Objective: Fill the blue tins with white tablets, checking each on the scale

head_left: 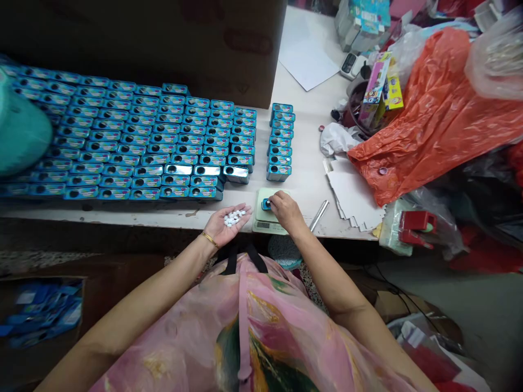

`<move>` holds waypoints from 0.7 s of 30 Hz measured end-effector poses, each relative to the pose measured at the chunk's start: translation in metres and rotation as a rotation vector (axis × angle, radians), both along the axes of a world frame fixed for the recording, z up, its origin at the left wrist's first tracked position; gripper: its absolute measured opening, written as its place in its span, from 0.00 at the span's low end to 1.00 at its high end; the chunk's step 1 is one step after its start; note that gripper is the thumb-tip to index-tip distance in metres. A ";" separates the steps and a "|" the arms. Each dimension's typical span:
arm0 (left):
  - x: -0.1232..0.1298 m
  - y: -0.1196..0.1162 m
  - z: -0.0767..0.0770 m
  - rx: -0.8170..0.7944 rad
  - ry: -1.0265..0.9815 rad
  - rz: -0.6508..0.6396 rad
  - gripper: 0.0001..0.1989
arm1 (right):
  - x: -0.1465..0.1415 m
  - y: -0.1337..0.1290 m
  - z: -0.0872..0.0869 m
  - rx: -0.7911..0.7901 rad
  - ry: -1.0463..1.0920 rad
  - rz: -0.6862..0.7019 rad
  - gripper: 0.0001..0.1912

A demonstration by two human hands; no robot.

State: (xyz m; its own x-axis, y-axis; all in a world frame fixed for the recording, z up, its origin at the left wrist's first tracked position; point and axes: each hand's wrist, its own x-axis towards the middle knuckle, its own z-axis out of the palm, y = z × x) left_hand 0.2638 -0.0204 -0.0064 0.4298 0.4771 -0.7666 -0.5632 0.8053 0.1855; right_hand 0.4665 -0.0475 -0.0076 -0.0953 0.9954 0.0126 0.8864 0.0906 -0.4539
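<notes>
My left hand (224, 224) is turned palm up, fingers stretched, and carries a small heap of white candies (233, 218). To its right, a small blue tin (265, 204) stands on a pale green digital scale (265, 225) at the table's front edge. The fingers of my right hand (286, 209) are pinched together over the top of that tin. What they hold is too small and hidden to make out. A round container of white pieces (285, 247) sits below the table edge, partly covered by my right arm.
Rows of blue tins (134, 136) fill the table's left side, with a short column of tins (280, 142) behind the scale. A silver tube (319, 215), white card sheets (355, 190) and an orange plastic bag (429, 120) lie right. A large cardboard box (183, 49) stands behind.
</notes>
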 end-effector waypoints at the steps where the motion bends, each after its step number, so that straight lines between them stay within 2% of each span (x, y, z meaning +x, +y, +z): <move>1: -0.007 -0.001 0.000 -0.001 0.005 0.019 0.14 | 0.000 0.001 -0.001 -0.005 -0.007 0.003 0.09; 5: -0.037 -0.007 -0.008 -0.035 0.053 0.117 0.16 | 0.003 0.003 0.000 0.048 0.115 0.008 0.10; 8: -0.063 -0.015 -0.025 -0.105 0.143 0.214 0.16 | 0.002 -0.006 0.008 0.111 0.244 -0.022 0.12; 11: -0.092 -0.027 -0.046 -0.203 0.244 0.276 0.12 | -0.013 -0.024 0.011 0.126 0.304 -0.004 0.12; 14: -0.119 -0.038 -0.057 -0.240 0.269 0.304 0.09 | -0.054 -0.035 -0.002 0.028 0.316 0.219 0.12; 16: -0.133 -0.044 -0.056 -0.236 0.269 0.326 0.08 | -0.095 -0.030 -0.019 -0.039 0.269 0.398 0.12; 18: -0.147 -0.050 -0.050 -0.221 0.263 0.345 0.08 | -0.141 -0.015 -0.038 -0.054 0.177 0.510 0.13; 21: -0.169 -0.057 -0.036 -0.183 0.247 0.362 0.09 | -0.202 0.021 -0.064 -0.040 0.101 0.530 0.15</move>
State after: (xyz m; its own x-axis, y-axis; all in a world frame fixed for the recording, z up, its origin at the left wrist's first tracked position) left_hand 0.0950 -0.0775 -0.0421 0.0546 0.4105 -0.9102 -0.7707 0.5969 0.2230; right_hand 0.2642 -0.0267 -0.0721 -0.5845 0.8114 0.0107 0.6761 0.4942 -0.5465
